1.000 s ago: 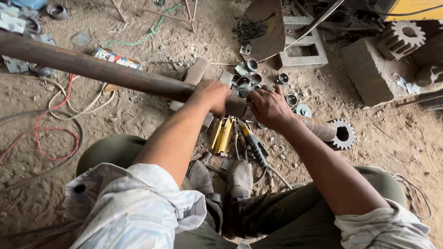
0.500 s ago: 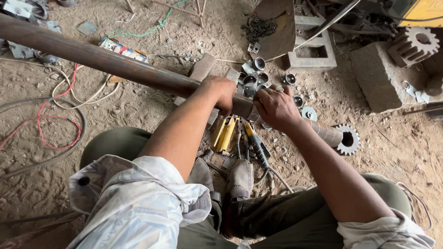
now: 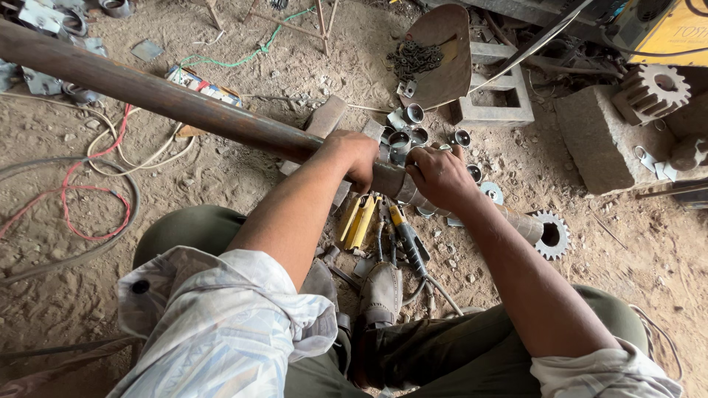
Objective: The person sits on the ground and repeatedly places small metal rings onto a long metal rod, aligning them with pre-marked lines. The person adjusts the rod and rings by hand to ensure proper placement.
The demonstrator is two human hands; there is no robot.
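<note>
A long rusty brown metal pipe (image 3: 169,99) runs from the upper left down to the middle, just above the dirt floor. My left hand (image 3: 355,155) is wrapped over the pipe near its lower end. My right hand (image 3: 441,177) grips a shorter grey sleeve piece (image 3: 404,189) fitted on the pipe right beside it. The pipe goes on under my right forearm to an open end (image 3: 532,225). Below the hands lie yellow-handled tools (image 3: 359,220) and a screwdriver (image 3: 405,237).
Small metal rings and cups (image 3: 410,127) lie beyond the hands. A toothed gear (image 3: 554,234) sits at the right, another gear (image 3: 652,88) on a concrete block (image 3: 601,144). Red and white cables (image 3: 81,199) loop at left. A shovel blade (image 3: 441,55) holds a chain. My foot (image 3: 380,291) rests below.
The view has shifted slightly, so the pipe and hands sit a little lower and to the right. Both hands keep their hold on the pipe.
</note>
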